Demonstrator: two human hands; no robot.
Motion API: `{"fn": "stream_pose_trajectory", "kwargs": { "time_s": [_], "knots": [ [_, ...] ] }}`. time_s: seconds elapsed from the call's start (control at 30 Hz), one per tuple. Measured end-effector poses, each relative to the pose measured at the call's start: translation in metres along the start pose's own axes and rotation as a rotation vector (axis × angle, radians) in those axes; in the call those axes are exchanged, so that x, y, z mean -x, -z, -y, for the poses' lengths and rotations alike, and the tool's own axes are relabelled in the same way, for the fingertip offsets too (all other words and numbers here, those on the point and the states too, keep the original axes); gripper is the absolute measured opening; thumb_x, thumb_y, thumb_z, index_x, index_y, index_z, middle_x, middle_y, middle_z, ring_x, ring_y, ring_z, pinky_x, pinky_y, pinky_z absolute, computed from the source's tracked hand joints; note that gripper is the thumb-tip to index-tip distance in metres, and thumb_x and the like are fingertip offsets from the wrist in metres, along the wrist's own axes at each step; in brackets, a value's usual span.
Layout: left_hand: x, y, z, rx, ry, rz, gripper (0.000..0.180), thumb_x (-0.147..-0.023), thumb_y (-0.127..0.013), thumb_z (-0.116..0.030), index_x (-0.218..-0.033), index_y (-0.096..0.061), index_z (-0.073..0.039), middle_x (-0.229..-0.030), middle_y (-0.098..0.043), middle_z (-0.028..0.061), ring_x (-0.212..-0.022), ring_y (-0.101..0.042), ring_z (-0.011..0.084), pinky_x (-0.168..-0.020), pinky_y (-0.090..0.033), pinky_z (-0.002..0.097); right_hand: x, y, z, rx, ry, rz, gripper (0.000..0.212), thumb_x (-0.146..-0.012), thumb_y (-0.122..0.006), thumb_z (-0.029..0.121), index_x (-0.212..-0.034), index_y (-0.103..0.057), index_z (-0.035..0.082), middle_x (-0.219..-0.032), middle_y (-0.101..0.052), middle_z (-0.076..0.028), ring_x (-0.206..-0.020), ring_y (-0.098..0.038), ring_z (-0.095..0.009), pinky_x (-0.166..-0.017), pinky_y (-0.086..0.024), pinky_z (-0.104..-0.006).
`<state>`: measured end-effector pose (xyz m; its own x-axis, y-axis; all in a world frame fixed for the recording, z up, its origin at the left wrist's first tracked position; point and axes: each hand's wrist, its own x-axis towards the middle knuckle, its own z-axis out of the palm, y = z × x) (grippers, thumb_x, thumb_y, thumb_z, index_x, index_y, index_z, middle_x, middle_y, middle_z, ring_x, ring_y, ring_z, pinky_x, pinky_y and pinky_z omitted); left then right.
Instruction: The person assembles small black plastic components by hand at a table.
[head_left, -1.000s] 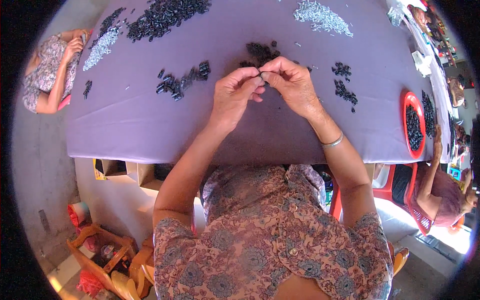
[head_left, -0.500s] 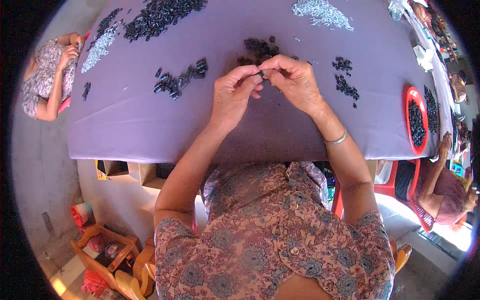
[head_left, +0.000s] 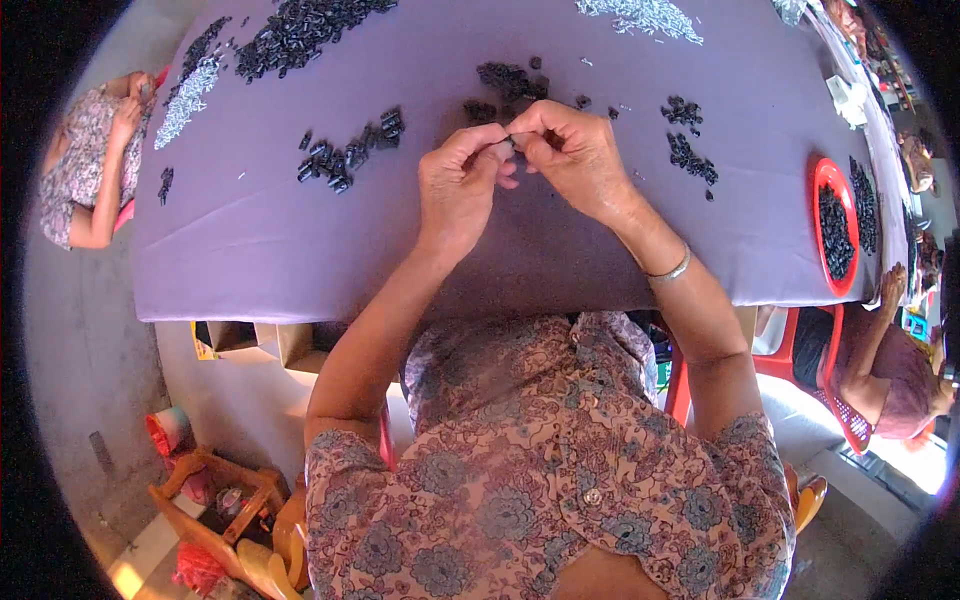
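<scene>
Over smooth cloth, pinching hands, tiny dark piece

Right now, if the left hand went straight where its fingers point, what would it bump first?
The left hand would probably bump the right hand first, though depth is hard to judge.

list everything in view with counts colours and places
cloth: one, purple, over the table
small black parts: several piles, black, across the cloth
thin silver parts: at least two piles, silver, top right and far left
bowl: one, red, right edge, holding black parts
white item: one, white, upper right
chair: one, red, lower right
other people: at least two, left and right
blouse: one, floral, bottom centre
bracelet: one, silver, right wrist
held piece: one, dark, between fingers, mostly hidden
left hand, right hand: one each, bare, centre
</scene>
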<state>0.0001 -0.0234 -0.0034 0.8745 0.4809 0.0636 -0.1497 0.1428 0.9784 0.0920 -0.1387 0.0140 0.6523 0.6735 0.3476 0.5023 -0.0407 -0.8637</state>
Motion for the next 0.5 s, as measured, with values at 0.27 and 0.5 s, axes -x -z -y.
{"fn": "stream_pose_trajectory", "kwargs": {
  "time_s": [0.27, 0.5],
  "knots": [
    [0.001, -0.001, 0.002, 0.052, 0.015, 0.042, 0.016, -0.087, -0.053, 0.0, -0.101, -0.061, 0.002, -0.085, -0.062, 0.0077, -0.071, -0.059, 0.0126, -0.06, -0.056, 0.0294, -0.002, 0.014, 0.0, -0.096, -0.135, 0.097, 0.005, -0.08, -0.058, 0.002, -0.084, -0.061, 0.003, -0.069, -0.062, -0.005, -0.063, -0.059, -0.008, -0.053, -0.048, -0.0241],
    [0.002, -0.004, 0.002, 0.027, -0.016, 0.042, 0.012, -0.084, -0.054, 0.004, -0.094, -0.061, 0.002, -0.084, -0.059, 0.0067, -0.069, -0.06, 0.0133, -0.059, -0.055, 0.0279, -0.005, 0.022, 0.002, -0.164, -0.11, 0.176, 0.004, -0.081, -0.057, 0.002, -0.082, -0.061, 0.002, -0.069, -0.062, -0.001, -0.061, -0.057, -0.006, -0.051, -0.049, -0.0217]
  ]
}}
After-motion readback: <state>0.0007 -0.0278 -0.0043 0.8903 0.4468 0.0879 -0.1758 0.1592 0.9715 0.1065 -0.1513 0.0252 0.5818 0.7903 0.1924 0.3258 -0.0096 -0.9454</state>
